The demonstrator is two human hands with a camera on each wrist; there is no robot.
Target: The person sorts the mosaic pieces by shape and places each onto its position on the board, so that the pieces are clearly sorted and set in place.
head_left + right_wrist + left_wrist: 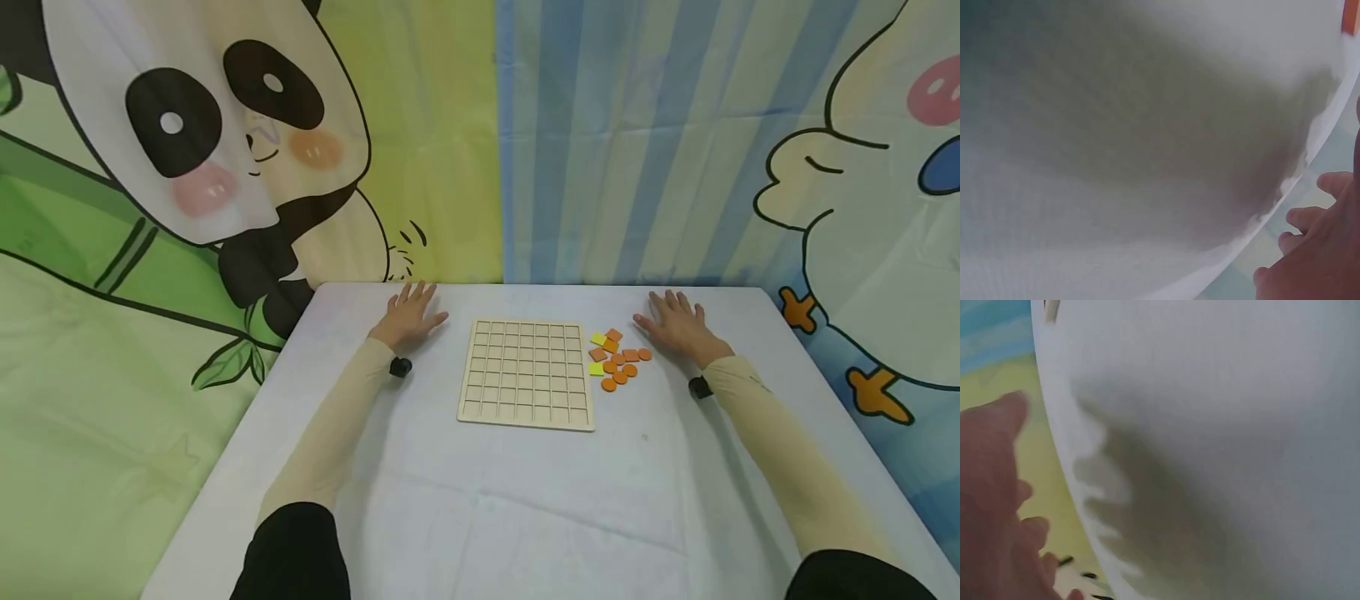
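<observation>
At left, the left hand (407,319) is spread over the white desk (540,508). Next lies the pale grid board (527,377), then, just beside it, orange and yellow pieces (618,359). Near these, the right hand (681,327) is also spread.

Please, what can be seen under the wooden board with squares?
The white table shows around the wooden board. The part directly beneath the board is covered, so whether anything else lies there cannot be seen.
</observation>
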